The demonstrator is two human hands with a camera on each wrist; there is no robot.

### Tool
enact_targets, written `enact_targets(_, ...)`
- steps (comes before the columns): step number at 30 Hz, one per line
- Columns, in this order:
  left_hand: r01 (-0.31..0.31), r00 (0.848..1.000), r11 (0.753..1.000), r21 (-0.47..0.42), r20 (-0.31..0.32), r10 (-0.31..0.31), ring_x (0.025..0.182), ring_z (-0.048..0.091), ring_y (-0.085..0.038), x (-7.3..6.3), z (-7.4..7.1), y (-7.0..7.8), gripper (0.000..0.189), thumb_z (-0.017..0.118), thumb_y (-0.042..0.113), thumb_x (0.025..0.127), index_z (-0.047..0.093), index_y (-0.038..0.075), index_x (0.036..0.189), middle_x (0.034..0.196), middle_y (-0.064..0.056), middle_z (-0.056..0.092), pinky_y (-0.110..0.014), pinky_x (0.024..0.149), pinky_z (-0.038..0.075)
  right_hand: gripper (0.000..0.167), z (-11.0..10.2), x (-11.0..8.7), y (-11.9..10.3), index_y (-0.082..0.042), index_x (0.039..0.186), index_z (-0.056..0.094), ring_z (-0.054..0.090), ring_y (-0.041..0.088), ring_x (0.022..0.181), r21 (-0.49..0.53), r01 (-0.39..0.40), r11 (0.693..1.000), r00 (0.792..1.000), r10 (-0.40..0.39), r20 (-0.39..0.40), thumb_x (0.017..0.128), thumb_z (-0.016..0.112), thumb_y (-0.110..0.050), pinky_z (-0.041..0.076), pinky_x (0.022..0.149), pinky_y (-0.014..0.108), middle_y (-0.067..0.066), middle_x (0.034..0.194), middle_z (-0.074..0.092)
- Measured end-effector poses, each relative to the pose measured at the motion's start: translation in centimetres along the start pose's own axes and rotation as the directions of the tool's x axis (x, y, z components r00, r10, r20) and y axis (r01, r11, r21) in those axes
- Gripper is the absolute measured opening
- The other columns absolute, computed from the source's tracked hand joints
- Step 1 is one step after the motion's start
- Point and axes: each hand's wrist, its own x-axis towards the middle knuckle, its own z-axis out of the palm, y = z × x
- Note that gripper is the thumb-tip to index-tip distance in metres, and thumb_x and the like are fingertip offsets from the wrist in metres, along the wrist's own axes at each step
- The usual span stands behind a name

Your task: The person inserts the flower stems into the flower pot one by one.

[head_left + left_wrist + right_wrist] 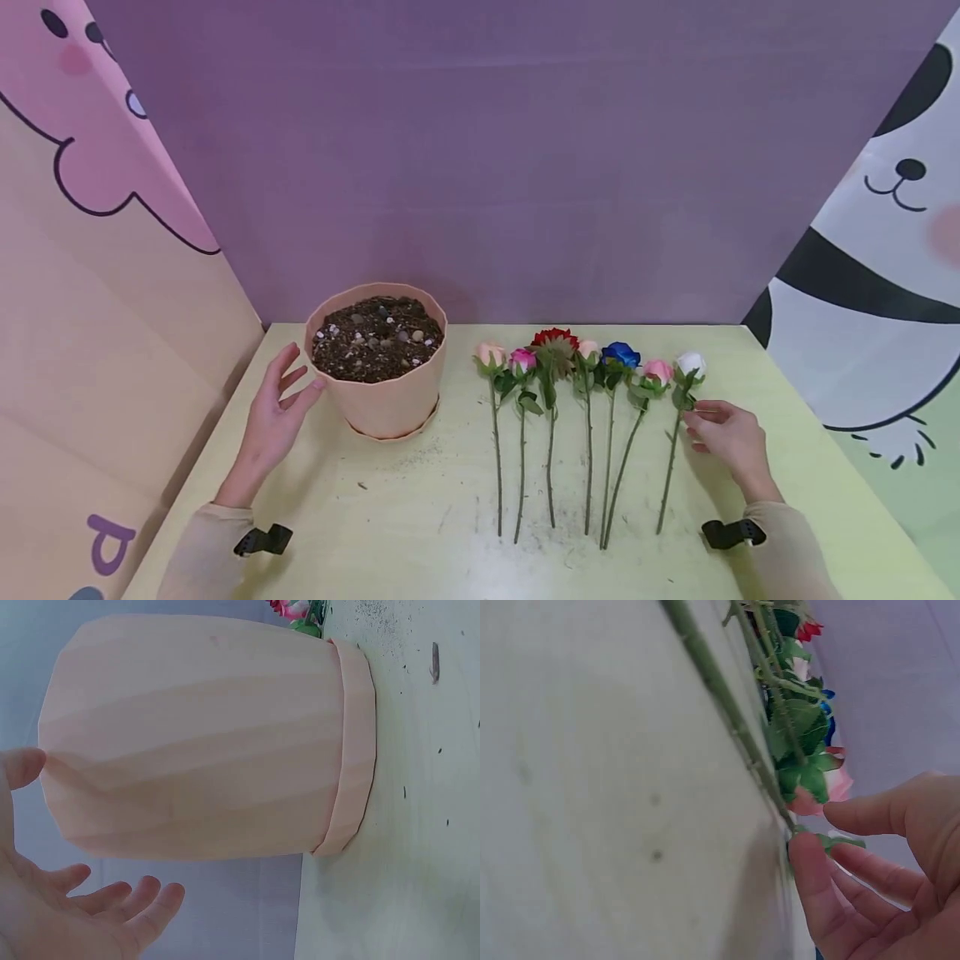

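Observation:
A pink flowerpot (pixel 390 404) full of dark soil (pixel 378 340) with small pebbles stands at the left on a matching saucer (pixel 356 750). My left hand (pixel 277 417) is beside it, fingers spread, the thumb tip right at the rim and the other fingers off to the left. On the right lies a white artificial rose (pixel 691 364) with a green stem (pixel 720 690). My right hand (pixel 726 439) reaches its stem just below the flower. There the index fingertip is right at the stem, and a gap shows between thumb and index finger.
Several other artificial flowers lie in a row, among them a blue rose (pixel 621 355), a red flower (pixel 555 340) and a pink rose (pixel 657 372). Bits of soil are scattered on the pale table (pixel 360 533). A purple backdrop (pixel 510 167) rises behind.

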Motion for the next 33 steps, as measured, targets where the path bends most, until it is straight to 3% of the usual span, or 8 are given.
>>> enact_targets(5,-0.004,1.000,1.000,-0.013,0.008,0.004,0.155,0.037,-0.041,0.1,0.0,0.1,0.077,0.061,0.024,0.109,0.019,0.010,0.171,0.176,-0.018,0.024,-0.001,0.098,0.039,0.059,0.2,0.3,0.1,0.013,0.144,0.054,0.072,0.002,0.075,0.030,-0.042,0.999,0.999,0.042,0.017,0.102,0.071,-0.025,0.064,0.069,0.029,0.006,0.105,0.079)
enact_targets(9,-0.014,1.000,1.000,-0.027,-0.002,0.014,0.155,0.038,-0.040,0.2,0.1,0.2,0.075,0.060,0.024,0.110,0.019,0.010,0.171,0.176,-0.017,0.024,-0.001,0.097,0.040,0.060,0.3,0.4,0.2,0.012,0.144,0.054,0.073,0.005,0.075,0.043,-0.074,0.996,0.997,0.072,0.030,0.101,0.072,-0.027,0.064,0.070,0.029,-0.001,0.096,0.078)
enact_targets(22,-0.008,1.000,0.998,-0.061,-0.031,0.006,0.154,0.038,-0.036,0.5,0.8,0.7,0.073,0.059,0.025,0.110,0.021,0.013,0.171,0.177,-0.012,0.025,-0.004,0.099,0.039,0.056,0.3,0.4,0.1,0.012,0.132,0.062,0.074,0.007,0.068,0.007,-0.095,0.995,0.993,0.094,0.068,0.099,0.075,-0.031,0.062,0.065,0.026,-0.004,0.078,0.078)
enact_targets(33,0.003,0.999,0.999,-0.052,-0.042,-0.006,0.155,0.038,-0.037,0.6,1.2,0.7,0.069,0.055,0.026,0.111,0.022,0.016,0.171,0.177,-0.015,0.024,-0.002,0.098,0.037,0.053,0.2,1.0,0.1,0.017,0.131,0.064,0.074,0.005,0.068,0.054,-0.128,0.990,0.988,0.122,0.098,0.098,0.076,-0.024,0.062,0.067,0.024,-0.005,0.077,0.078)
